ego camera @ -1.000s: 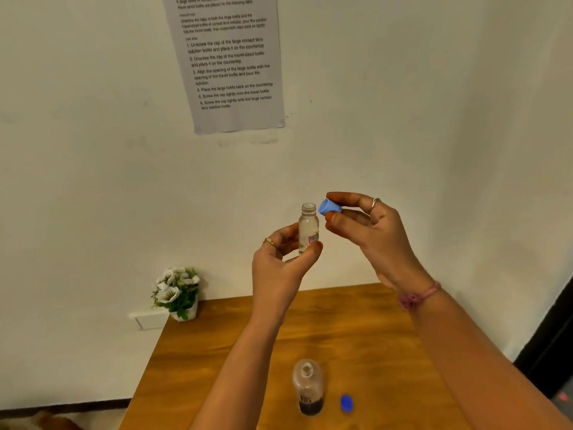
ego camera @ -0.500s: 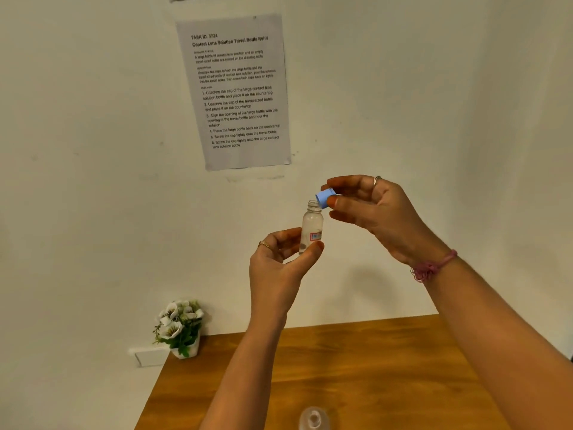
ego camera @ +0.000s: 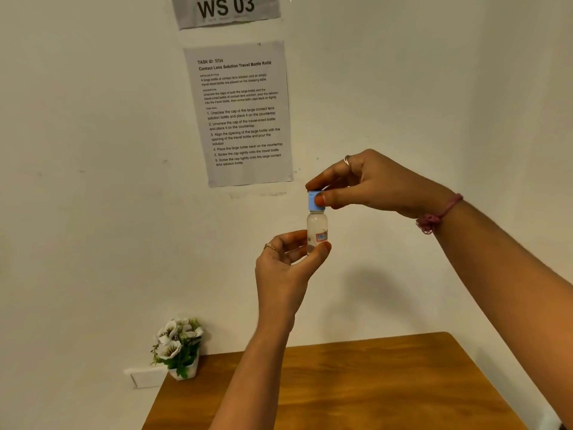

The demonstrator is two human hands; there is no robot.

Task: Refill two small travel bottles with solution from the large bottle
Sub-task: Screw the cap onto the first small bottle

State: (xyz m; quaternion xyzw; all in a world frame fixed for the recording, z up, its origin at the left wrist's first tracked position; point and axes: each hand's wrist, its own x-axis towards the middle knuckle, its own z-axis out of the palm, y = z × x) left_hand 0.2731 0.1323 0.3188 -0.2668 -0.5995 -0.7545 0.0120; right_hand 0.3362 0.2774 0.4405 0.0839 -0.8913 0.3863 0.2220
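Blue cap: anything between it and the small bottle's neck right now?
Nothing visible. The blue cap already sits on the neck of the small bottle, pinched by the right hand. The left hand holds the bottle's lower body, clear of the neck.

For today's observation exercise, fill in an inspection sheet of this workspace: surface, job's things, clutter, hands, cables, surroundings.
Surface: wooden table, only partly in view.
Job's things: small travel bottle held upright in the air, blue cap on its neck; large bottle not in view.
Clutter: potted white flowers at the table's far left corner.
Hands: left hand holds the bottle's base; right hand pinches the cap.
Cables: nothing seen.
Surroundings: white wall, instruction sheet, WS 03 sign, wall socket.
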